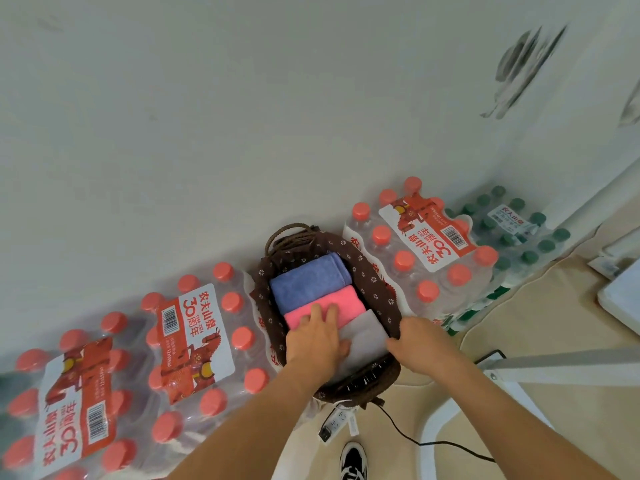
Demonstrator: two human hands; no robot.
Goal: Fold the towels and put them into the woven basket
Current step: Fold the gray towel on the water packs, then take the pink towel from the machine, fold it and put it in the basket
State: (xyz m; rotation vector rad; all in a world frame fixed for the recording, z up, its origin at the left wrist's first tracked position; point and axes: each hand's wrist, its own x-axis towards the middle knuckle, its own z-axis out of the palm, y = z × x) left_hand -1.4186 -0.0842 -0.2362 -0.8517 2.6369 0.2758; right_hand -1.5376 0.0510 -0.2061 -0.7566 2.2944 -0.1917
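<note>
A dark woven basket (360, 384) with a brown flowered lining stands on the floor against the wall. Inside lie three folded towels in a row: a blue towel (306, 278) farthest from me, a pink towel (346, 301) in the middle and a grey towel (369, 336) nearest. My left hand (317, 336) lies flat with straight fingers across the pink and grey towels, pressing on them. My right hand (420, 344) is at the basket's right rim, its fingers touching the grey towel's right edge; how they grip is hidden.
Shrink-wrapped packs of red-capped water bottles (194, 337) flank the basket on both sides, with green-capped packs (519, 237) further right. A white power strip (337, 422) with a black cable lies just before the basket. A shoe (353, 460) and a white stand (519, 368) are nearby.
</note>
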